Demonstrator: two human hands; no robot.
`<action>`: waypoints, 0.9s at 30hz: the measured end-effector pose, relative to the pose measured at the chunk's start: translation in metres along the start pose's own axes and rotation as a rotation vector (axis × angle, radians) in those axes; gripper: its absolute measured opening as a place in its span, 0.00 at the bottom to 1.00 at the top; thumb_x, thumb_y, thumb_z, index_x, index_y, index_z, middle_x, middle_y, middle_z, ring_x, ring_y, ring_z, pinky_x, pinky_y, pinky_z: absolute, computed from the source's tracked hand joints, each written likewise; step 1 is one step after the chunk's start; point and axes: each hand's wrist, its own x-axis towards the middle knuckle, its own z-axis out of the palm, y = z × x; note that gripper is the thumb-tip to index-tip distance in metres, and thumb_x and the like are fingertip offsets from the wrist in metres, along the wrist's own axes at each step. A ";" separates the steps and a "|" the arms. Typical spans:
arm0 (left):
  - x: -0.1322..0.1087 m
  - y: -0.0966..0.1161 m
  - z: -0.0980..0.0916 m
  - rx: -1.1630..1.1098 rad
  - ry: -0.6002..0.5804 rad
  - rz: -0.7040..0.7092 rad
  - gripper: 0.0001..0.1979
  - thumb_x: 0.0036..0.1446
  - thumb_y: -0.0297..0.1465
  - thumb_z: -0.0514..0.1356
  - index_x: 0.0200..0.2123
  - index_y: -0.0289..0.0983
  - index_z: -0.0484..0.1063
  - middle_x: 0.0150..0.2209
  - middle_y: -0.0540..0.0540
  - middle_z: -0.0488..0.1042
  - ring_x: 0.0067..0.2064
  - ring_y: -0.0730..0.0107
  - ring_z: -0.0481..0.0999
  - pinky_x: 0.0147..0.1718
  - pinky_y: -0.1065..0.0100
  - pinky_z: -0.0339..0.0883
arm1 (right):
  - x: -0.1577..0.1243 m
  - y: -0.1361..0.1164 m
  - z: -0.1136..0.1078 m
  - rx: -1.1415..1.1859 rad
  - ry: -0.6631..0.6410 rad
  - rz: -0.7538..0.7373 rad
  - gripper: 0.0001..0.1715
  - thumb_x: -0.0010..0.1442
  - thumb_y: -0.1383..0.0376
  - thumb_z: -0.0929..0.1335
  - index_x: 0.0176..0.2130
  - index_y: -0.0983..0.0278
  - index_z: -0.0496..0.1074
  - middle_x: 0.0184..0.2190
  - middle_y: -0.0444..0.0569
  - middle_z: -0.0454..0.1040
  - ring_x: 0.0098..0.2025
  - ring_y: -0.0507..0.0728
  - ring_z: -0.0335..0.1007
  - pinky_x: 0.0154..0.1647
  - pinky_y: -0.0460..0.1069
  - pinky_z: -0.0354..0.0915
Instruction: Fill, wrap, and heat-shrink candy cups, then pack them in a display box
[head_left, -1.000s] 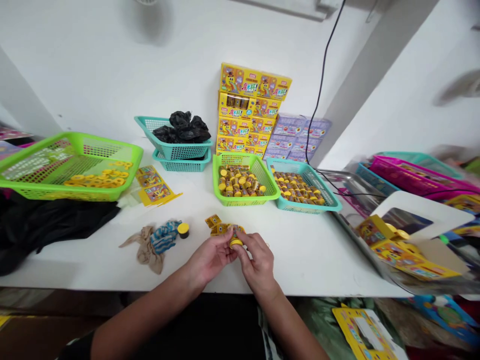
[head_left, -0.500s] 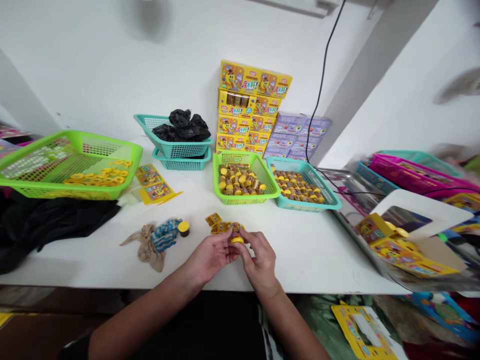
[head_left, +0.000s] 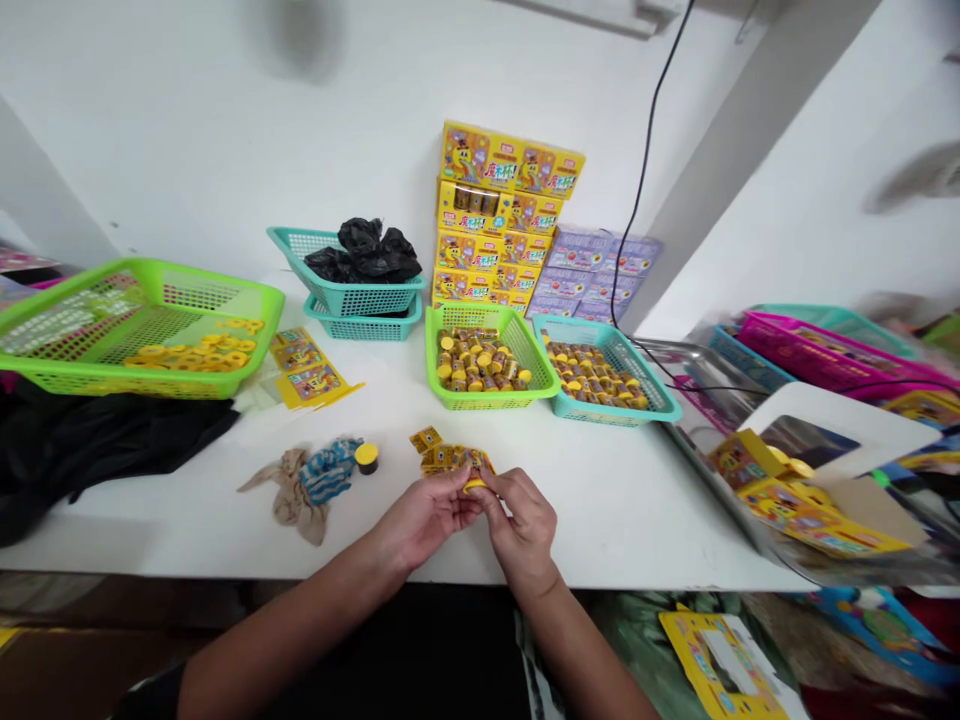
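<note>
Just above the front of the white table, my left hand [head_left: 429, 514] and my right hand [head_left: 526, 522] meet around a small yellow-capped jar [head_left: 474, 484]. Both hands are closed on it with fingertips and thumbs, the yellow end toward me. Fingers hide much of its body. Right behind lie small yellow printed labels [head_left: 440, 458], partly covered by my hands. A dark jar with a yellow lid [head_left: 367, 457] stands to the left, beside a crumpled beige and blue-striped cloth [head_left: 311, 485].
Ahead, a green basket [head_left: 491, 400] and a teal basket [head_left: 607, 412] hold many small yellow-capped jars. Yellow rings lie in a larger green basket [head_left: 150, 380] at left. Yellow boxes [head_left: 480, 250] are stacked by the wall. A metal tray [head_left: 720, 490] with an opened box stands right.
The jar has tilted and sunk slightly between my fingers, so less of its printed side shows. My right hand has turned a little; the surroundings stay put.
</note>
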 end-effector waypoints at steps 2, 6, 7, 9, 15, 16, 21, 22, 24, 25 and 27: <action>0.001 0.001 0.000 -0.003 0.004 -0.012 0.07 0.59 0.30 0.63 0.35 0.31 0.76 0.29 0.45 0.76 0.27 0.76 0.74 0.30 0.74 0.66 | 0.001 0.000 0.000 0.001 -0.010 -0.009 0.12 0.62 0.71 0.68 0.44 0.59 0.77 0.30 0.48 0.74 0.30 0.54 0.71 0.30 0.50 0.70; 0.005 0.004 -0.002 -0.022 0.013 -0.029 0.07 0.60 0.29 0.62 0.34 0.30 0.76 0.29 0.44 0.76 0.27 0.76 0.73 0.30 0.74 0.66 | 0.004 0.003 0.001 0.008 -0.036 -0.009 0.10 0.62 0.71 0.68 0.43 0.60 0.75 0.30 0.47 0.74 0.31 0.54 0.70 0.31 0.49 0.70; 0.007 0.005 -0.002 -0.030 -0.004 -0.024 0.06 0.59 0.28 0.62 0.35 0.30 0.76 0.30 0.44 0.77 0.28 0.76 0.74 0.30 0.74 0.66 | 0.005 0.004 0.002 0.006 -0.051 0.007 0.11 0.62 0.70 0.68 0.45 0.60 0.74 0.31 0.48 0.74 0.32 0.54 0.71 0.32 0.50 0.70; 0.010 0.008 -0.005 -0.030 -0.064 -0.003 0.06 0.58 0.27 0.62 0.36 0.30 0.77 0.31 0.43 0.77 0.28 0.75 0.75 0.29 0.74 0.65 | 0.007 0.007 0.003 -0.003 -0.086 0.043 0.15 0.63 0.69 0.68 0.50 0.60 0.72 0.34 0.49 0.75 0.33 0.54 0.71 0.33 0.50 0.70; 0.018 0.016 -0.013 0.046 -0.120 -0.070 0.14 0.61 0.37 0.60 0.35 0.29 0.76 0.28 0.41 0.77 0.27 0.69 0.75 0.26 0.71 0.66 | 0.010 0.012 0.008 -0.010 -0.110 0.054 0.13 0.62 0.69 0.68 0.48 0.61 0.74 0.34 0.49 0.75 0.35 0.55 0.72 0.34 0.50 0.70; 0.019 0.016 -0.013 0.056 -0.110 -0.072 0.16 0.61 0.38 0.59 0.35 0.30 0.76 0.28 0.42 0.77 0.26 0.70 0.75 0.26 0.71 0.65 | 0.009 0.012 0.009 -0.008 -0.111 0.056 0.14 0.62 0.69 0.68 0.48 0.61 0.74 0.33 0.49 0.75 0.34 0.55 0.72 0.33 0.50 0.70; 0.023 0.010 -0.016 0.070 -0.091 -0.014 0.13 0.60 0.36 0.61 0.36 0.30 0.76 0.27 0.44 0.75 0.25 0.74 0.73 0.23 0.74 0.65 | 0.007 0.014 0.011 0.028 -0.090 0.062 0.13 0.61 0.70 0.69 0.47 0.61 0.75 0.30 0.46 0.73 0.32 0.54 0.71 0.32 0.49 0.69; 0.024 0.009 -0.016 0.071 -0.092 -0.008 0.13 0.60 0.36 0.61 0.36 0.30 0.76 0.27 0.44 0.75 0.25 0.74 0.72 0.23 0.74 0.65 | 0.007 0.015 0.011 0.040 -0.082 0.063 0.12 0.61 0.71 0.69 0.46 0.61 0.76 0.29 0.46 0.73 0.31 0.53 0.71 0.32 0.49 0.68; 0.026 0.008 -0.017 0.075 -0.093 -0.006 0.13 0.59 0.37 0.62 0.35 0.29 0.77 0.27 0.45 0.74 0.24 0.74 0.72 0.23 0.74 0.65 | 0.006 0.016 0.011 0.057 -0.072 0.067 0.12 0.61 0.71 0.69 0.45 0.60 0.76 0.29 0.45 0.73 0.31 0.53 0.71 0.32 0.48 0.68; 0.026 0.007 -0.017 0.075 -0.094 -0.008 0.14 0.59 0.37 0.62 0.35 0.29 0.77 0.26 0.45 0.74 0.24 0.75 0.72 0.23 0.74 0.65 | 0.006 0.017 0.010 0.062 -0.070 0.069 0.12 0.61 0.72 0.70 0.45 0.60 0.76 0.29 0.45 0.73 0.31 0.53 0.71 0.32 0.48 0.68; 0.027 0.007 -0.017 0.073 -0.099 -0.006 0.14 0.58 0.37 0.63 0.34 0.29 0.77 0.26 0.45 0.74 0.24 0.75 0.71 0.22 0.75 0.65 | 0.006 0.016 0.010 0.071 -0.062 0.070 0.13 0.60 0.73 0.70 0.44 0.60 0.76 0.29 0.45 0.74 0.31 0.53 0.71 0.32 0.48 0.68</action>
